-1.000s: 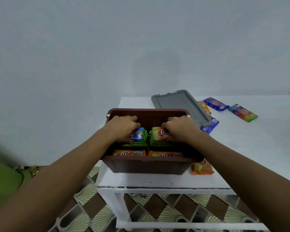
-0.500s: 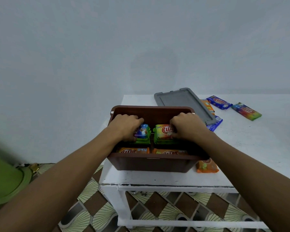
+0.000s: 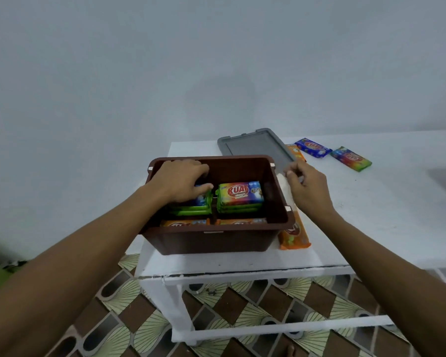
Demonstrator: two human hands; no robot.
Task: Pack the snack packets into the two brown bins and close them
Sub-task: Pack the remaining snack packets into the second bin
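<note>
Right hand [image 3: 307, 188] exited bin [image 3: 211, 240]; left hand [image 3: 180, 180] grips packets [image 3: 191, 210].

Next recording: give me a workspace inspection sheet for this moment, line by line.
Surface: white table.
Job's things: brown bin open at the near left corner, packet stacks inside; grey lid flat behind it; outside lie an orange packet beside the bin, a blue packet, a rainbow packet and a second orange packet beside the lid.
Clutter: nothing seen.
Grippers: left hand inside the bin, gripping the left stack; right hand outside the right rim near the lid, grasp unclear.
Cables: nothing seen.
Surroundings: plain wall, patterned floor.
</note>
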